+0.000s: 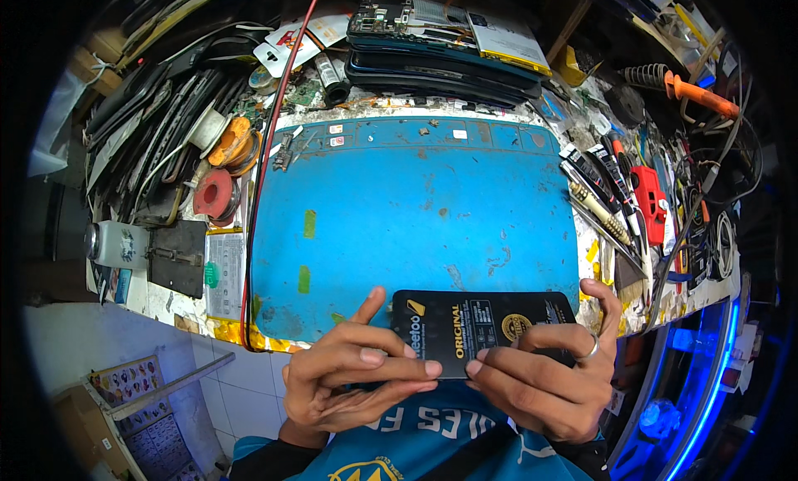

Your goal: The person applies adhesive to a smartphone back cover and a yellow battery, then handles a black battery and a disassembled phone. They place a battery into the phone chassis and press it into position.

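A flat black package (445, 319) with gold and white printing is held low at the near edge of the blue work mat (399, 215). My left hand (349, 377) pinches its left lower corner between thumb and fingers, the index finger raised. From the right, my right hand (549, 381) grips the package, with fingertips on its printed face and a ring on one finger. One finger of that hand sticks up beside the package's right edge. The fingers cover part of its lower and right side.
Phone parts and panels (440, 70) are stacked behind the mat. Wire spools (214, 194), a flat battery (223, 269) and a red cable (264, 174) lie left. Hand tools (598, 203), a red device (648, 205) and an orange-handled soldering iron (706, 96) crowd the right.
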A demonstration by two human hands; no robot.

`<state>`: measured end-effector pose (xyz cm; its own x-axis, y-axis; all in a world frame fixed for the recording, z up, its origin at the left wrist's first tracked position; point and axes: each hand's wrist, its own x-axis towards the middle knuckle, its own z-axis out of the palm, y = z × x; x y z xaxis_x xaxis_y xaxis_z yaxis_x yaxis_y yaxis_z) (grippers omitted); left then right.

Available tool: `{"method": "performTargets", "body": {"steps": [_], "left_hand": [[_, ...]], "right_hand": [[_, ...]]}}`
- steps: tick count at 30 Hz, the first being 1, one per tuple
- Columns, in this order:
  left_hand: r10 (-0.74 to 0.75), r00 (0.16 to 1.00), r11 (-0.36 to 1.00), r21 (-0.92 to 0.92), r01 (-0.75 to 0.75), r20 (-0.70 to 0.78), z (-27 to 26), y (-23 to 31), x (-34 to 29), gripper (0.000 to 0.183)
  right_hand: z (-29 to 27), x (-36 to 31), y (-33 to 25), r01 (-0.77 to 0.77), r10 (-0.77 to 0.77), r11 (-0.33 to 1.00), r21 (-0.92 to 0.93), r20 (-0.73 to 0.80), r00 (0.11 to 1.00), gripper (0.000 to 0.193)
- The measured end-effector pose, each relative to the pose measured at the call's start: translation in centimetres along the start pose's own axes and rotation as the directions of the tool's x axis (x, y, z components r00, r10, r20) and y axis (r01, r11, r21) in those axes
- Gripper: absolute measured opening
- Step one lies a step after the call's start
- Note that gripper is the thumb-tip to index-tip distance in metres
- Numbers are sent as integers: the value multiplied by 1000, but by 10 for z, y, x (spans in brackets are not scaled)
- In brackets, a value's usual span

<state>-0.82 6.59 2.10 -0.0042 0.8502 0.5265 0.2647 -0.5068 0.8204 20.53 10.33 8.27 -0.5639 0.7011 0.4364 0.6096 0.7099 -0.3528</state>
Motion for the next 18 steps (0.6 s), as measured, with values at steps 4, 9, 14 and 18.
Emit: {"method": "performTargets", "body": {"steps": [4, 9, 14, 18], "left_hand": [[40, 998, 999, 16, -41, 56, -3, -2, 0, 56], [-14, 999, 998, -62, 16, 40, -3, 0, 2, 62], [8, 996, 1000, -18, -6, 90, 0, -1, 3, 64], [12, 994, 999, -51, -7, 106, -3, 1, 1, 63]], "right_hand": [[2, -2, 1, 26, -27, 1000, -13, -30, 999, 13], [-5, -2, 1, -42, 42, 999, -5, 28, 999, 15], [-5, 1, -2, -40, 45, 997, -63, 81, 996, 20], [-1, 2, -6, -5, 10, 996, -85, 64, 998, 23]]}}
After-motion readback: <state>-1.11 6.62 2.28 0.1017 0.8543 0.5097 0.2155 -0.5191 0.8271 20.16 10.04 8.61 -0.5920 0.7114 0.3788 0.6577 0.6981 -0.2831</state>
